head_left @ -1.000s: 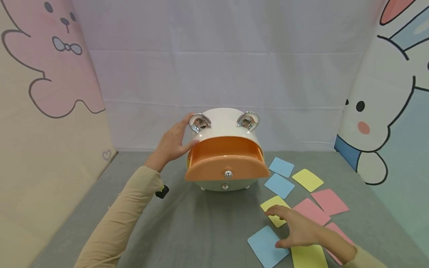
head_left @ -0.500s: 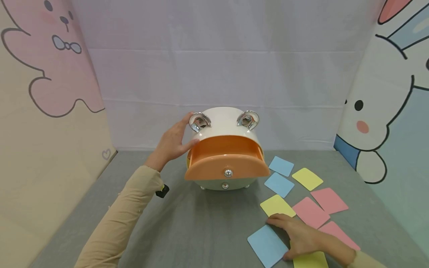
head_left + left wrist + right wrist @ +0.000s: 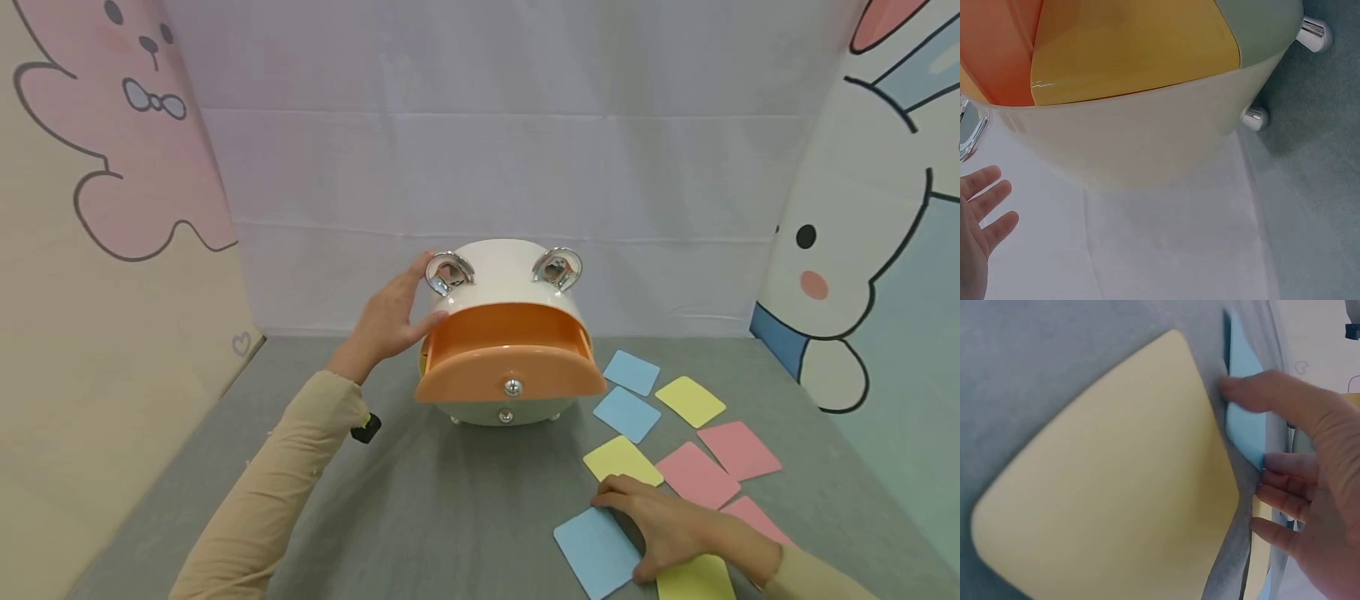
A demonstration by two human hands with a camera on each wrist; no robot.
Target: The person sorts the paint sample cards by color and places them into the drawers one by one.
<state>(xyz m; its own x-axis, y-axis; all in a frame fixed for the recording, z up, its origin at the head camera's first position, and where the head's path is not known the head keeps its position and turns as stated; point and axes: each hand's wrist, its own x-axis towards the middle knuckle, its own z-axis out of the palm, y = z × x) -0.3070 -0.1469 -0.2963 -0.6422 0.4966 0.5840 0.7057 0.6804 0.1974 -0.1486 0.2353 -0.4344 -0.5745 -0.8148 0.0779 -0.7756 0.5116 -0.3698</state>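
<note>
My left hand (image 3: 386, 321) rests against the left side of a rounded white drawer box (image 3: 498, 271) with two chrome eye-like rings, its fingers extended. The upper orange drawer (image 3: 480, 375) is pulled out; a pale green drawer front (image 3: 465, 412) lies below it. In the left wrist view, the fingers of that hand (image 3: 982, 215) show beside the box. At the lower right of the table, my right hand (image 3: 663, 525) pinches a blue card (image 3: 596, 550) by its edges. In the right wrist view, the thumb is at one edge of that blue card (image 3: 1247, 434) and fingertips at another.
Several loose cards lie around my right hand, including a yellow card (image 3: 622, 461), a pink card (image 3: 697, 475) and another blue card (image 3: 627, 414). Part of a yellow card (image 3: 697, 579) lies under the right hand. A white curtain (image 3: 495, 167) hangs behind the grey table (image 3: 420, 517).
My right hand has come down from above the cards to the blue card, its thumb and fingers now at the card's edges. The left hand has stayed on the drawer box.
</note>
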